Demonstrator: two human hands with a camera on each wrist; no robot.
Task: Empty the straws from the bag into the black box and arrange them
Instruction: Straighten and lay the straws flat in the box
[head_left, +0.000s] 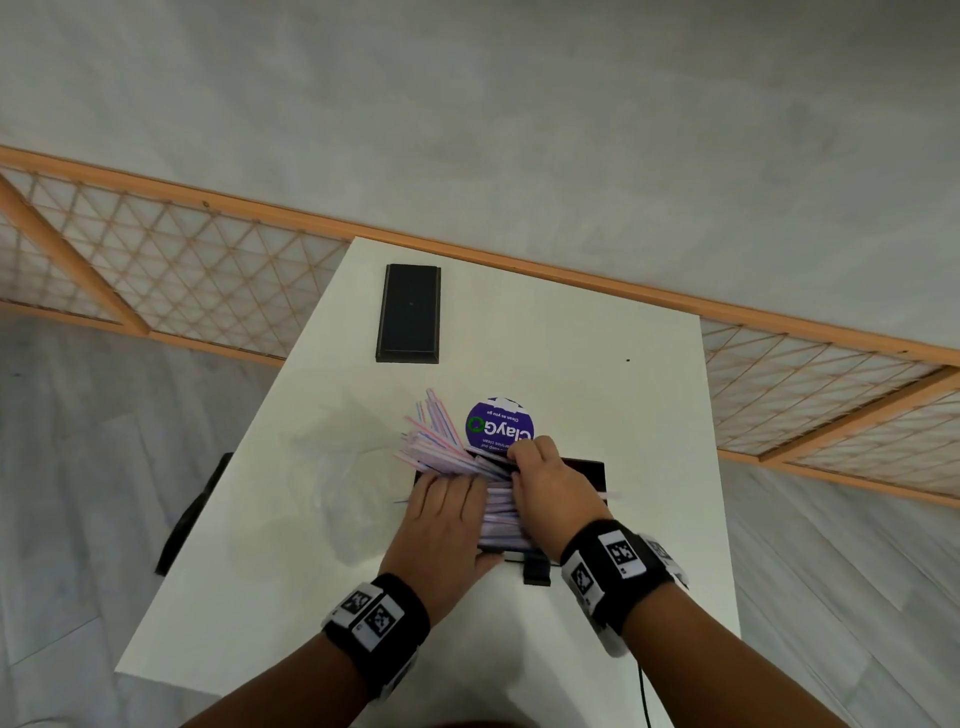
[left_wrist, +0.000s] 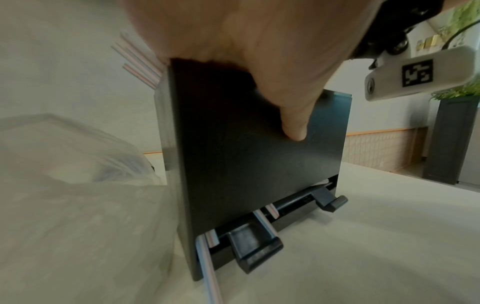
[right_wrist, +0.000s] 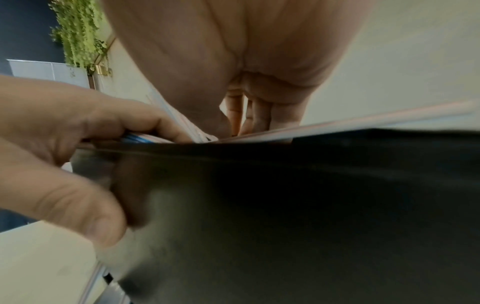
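Note:
The black box stands near the middle of the white table, mostly under my hands. Striped straws fill it and fan out past its far left corner. My left hand lies over the near left rim, fingers on the straws. Its thumb presses the box's outer wall. My right hand lies on the pile, fingers bent down over its far side, tips hidden. A few straws poke out of the box's bottom slot. The clear bag lies crumpled left of the box.
A black lid lies at the table's far left. A round purple sticker sits just beyond the box. The table's edges drop to a grey floor on both sides. A wooden lattice screen runs behind.

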